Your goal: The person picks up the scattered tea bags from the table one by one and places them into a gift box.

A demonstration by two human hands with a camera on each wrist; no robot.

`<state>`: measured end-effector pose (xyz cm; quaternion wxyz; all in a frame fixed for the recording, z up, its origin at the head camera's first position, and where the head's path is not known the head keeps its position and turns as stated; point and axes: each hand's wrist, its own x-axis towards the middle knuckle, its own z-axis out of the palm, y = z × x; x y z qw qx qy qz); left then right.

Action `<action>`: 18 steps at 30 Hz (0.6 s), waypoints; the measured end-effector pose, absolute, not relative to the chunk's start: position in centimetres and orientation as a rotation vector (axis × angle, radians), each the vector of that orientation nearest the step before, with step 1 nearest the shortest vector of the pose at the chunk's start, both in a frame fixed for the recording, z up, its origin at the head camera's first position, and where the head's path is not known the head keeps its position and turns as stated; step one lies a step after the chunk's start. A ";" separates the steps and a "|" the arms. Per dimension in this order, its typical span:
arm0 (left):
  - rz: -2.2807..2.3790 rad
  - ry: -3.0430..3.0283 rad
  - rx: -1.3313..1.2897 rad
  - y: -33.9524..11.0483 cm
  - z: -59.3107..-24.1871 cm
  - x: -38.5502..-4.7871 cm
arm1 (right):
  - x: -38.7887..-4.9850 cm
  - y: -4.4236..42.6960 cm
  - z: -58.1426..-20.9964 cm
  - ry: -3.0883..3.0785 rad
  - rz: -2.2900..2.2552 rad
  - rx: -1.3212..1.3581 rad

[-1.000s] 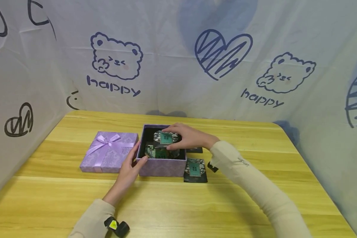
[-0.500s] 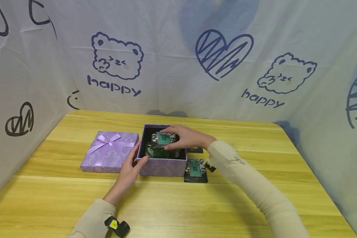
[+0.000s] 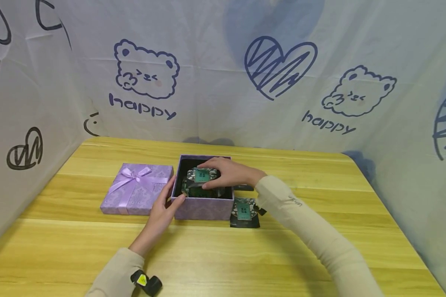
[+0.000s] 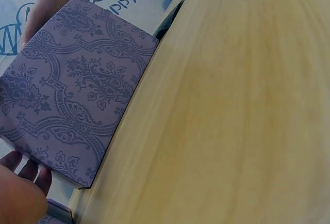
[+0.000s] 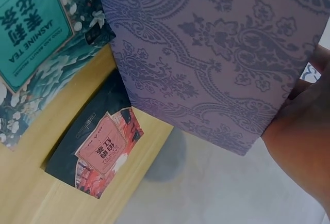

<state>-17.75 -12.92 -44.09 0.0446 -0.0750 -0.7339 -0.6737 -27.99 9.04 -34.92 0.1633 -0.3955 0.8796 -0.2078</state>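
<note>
A purple patterned box [image 3: 203, 209] stands uncovered on the table, dark inside, with green and black packets in it. My right hand [image 3: 232, 173] reaches over its right wall and pinches a dark tea packet with a green label [image 3: 202, 175] between thumb and fingers, inside the box. At the left wall my left hand [image 3: 161, 211] steadies the box, thumb on the near corner and fingers along the side. In the left wrist view the left hand's fingers [image 4: 31, 175] touch the patterned box side [image 4: 77, 90]. The right wrist view shows the right hand [image 5: 304, 131] at the box's edge.
Left of the box lies its purple lid [image 3: 135, 189] with a ribbon bow. A jasmine tea packet [image 3: 244, 212] lies at the box's right, and a packet with a pink label [image 5: 103, 152] lies behind it. A cloth wall stands behind the table.
My right hand has moved slightly left and down into the box with the packet. The left hand has stayed at the box's left side.
</note>
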 end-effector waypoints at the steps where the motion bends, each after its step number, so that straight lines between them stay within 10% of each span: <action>1: -2.058 -2.243 -0.229 -12.9 -44.1 -17.8 | -28.0 9.0 -35.0 2.510 -0.586 -1.130; 18: -2.036 -2.252 -0.247 -13.0 -44.2 -17.8 | -27.6 8.6 -35.3 2.549 -0.479 -1.125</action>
